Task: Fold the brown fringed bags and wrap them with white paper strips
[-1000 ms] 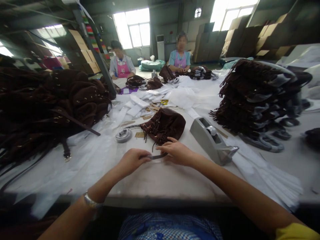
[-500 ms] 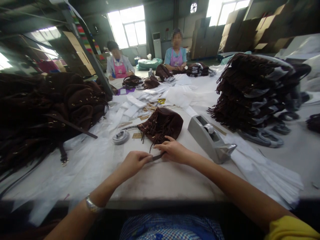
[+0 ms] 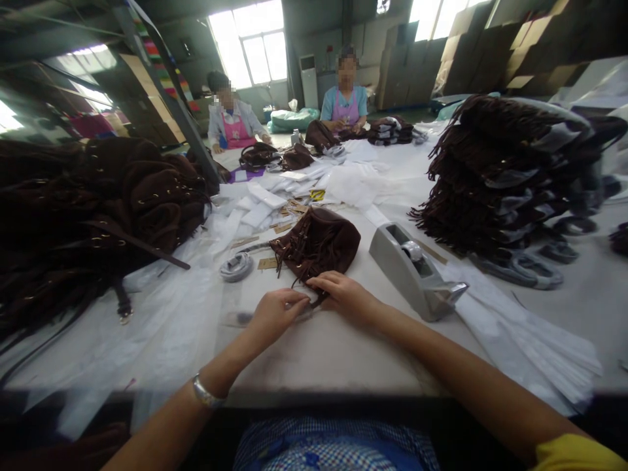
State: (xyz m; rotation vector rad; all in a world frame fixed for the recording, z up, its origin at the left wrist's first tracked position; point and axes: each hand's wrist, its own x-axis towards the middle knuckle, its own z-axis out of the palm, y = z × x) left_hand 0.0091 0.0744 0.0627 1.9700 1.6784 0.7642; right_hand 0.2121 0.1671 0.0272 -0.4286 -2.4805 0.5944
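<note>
A brown suede fringed bag (image 3: 318, 245) lies on the white table just beyond my hands. A thin dark strap (image 3: 316, 302) runs from it toward me. My left hand (image 3: 275, 316) is closed, its fingertips pinching the strap's near end. My right hand (image 3: 346, 296) rests right beside it, fingers curled on the same strap at the bag's front edge. The two hands almost touch. A silver bracelet (image 3: 205, 393) sits on my left wrist.
A grey tape dispenser (image 3: 412, 271) stands right of the bag. A tape roll (image 3: 236, 267) lies to its left. Heaped brown bags (image 3: 98, 209) fill the left, a stacked pile (image 3: 500, 176) the right. White wrapping sheets (image 3: 520, 340) spread around. Two people sit at the far end.
My left hand has slid right and forward along the strap, closing the gap to my right hand. Both hands sit slightly nearer the bag than before.
</note>
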